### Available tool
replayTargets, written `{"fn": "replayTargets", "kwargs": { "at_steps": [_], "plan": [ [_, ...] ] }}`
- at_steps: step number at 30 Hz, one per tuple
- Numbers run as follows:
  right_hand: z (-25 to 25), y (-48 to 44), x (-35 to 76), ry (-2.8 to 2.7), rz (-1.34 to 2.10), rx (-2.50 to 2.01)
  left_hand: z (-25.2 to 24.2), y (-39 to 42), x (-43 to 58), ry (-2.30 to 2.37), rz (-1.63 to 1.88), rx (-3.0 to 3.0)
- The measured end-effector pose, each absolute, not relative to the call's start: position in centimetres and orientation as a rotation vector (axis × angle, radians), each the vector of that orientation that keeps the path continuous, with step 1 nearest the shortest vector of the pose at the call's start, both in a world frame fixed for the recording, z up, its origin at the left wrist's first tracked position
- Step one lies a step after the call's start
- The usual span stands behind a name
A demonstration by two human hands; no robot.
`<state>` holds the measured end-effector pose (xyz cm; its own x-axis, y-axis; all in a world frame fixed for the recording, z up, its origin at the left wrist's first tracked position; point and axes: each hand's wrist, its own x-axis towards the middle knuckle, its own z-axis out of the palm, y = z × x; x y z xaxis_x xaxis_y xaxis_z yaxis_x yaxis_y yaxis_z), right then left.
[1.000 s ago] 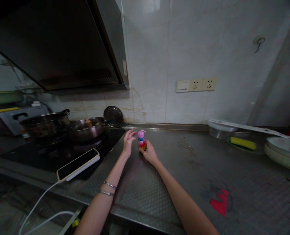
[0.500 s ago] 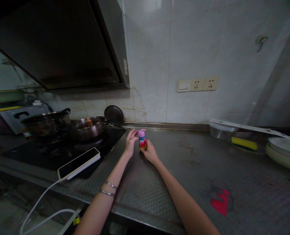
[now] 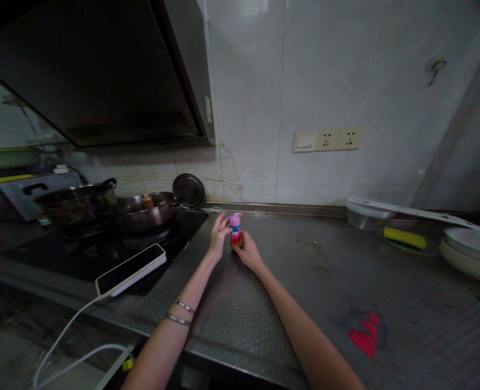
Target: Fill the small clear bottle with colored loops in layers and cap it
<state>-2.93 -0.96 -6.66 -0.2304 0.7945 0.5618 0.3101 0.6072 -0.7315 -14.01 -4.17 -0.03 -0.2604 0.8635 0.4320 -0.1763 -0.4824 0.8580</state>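
A small bottle (image 3: 235,229) with a pink cap and a colourful pink, blue and red wrapper stands upright on the metal countertop (image 3: 300,287). My right hand (image 3: 248,251) grips its lower part from the right, thumb in front. On the other side, my left hand (image 3: 219,236) is raised with its fingers apart, their tips close to the bottle's upper part. Whether those fingertips touch it I cannot tell. Two silver bracelets (image 3: 178,319) circle my left forearm.
Left of my hands, a phone (image 3: 130,269) on a white cable lies by the black stove (image 3: 89,252), which carries two pots. A pot lid (image 3: 188,190) leans on the wall. Plates (image 3: 473,254) and a yellow sponge (image 3: 404,238) lie at right.
My left hand has shifted very slightly inward, its fingers nearer the bottle. The bottle and my right hand stay in nearly the same place.
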Motion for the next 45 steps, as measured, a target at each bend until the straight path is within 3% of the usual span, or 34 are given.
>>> {"fn": "replayTargets", "kwargs": {
  "at_steps": [8, 32, 45],
  "plan": [
    [-6.6, -1.2, -2.8, -1.807, 0.574, -0.878, 0.4, -4.5, -14.0, 1.07, 2.022, 1.23],
    [-7.0, -0.6, -3.1, -1.81, 0.578, -0.89, -0.3, -1.7, -13.9, 1.128, 1.683, 1.473],
    [-6.7, -0.9, -3.0, -1.815, 0.578, -0.901, 1.6, -1.0, -15.3, 1.162, 1.919, 1.268]
  ]
}}
